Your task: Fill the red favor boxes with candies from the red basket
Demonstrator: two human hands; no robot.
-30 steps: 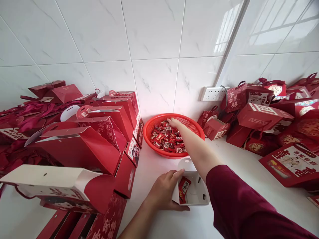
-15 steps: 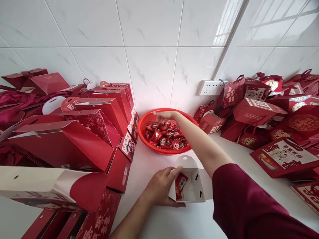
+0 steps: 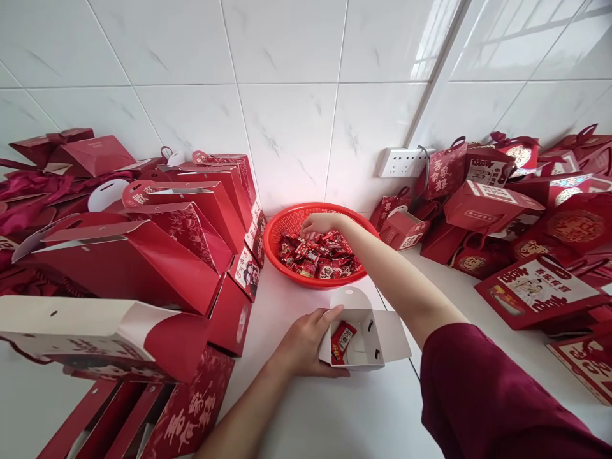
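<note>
So the left hand (image 3: pixel 303 341) is grasping the white box (image 3: pixel 362 350) by its left side, fingers wrapping around the wall, and the box is sitting on the surface (image 3: pixel 325 414) just on the near side of the red basket (image 3: pixel 275 271). The mouth of the box is facing up, with a rounded tab flap sticking out at the far end and a plain flap folding out to the right. At least one red packet (image 3: pixel 341 341) is lying inside it, leaning against the left wall, and the rest of the white inside is showing bare with two dark slots. The basket is holding a pile of red wrapped candies (image 3: pixel 329 264), and the right hand (image 3: pixel 319 224) is reaching in over the far part of that pile, fingers curling down; honestly can't tell if they're pinching a candy or not. On the left, a row of red boxes (image 3: pixel 191 274) is standing packed together, their insides mostly hidden. Over on the right, more red boxes (image 3: pixel 492 210) are piling up, and one windowed box (image 3: pixel 549 287) is showing something colourful through its clear panel.
</note>
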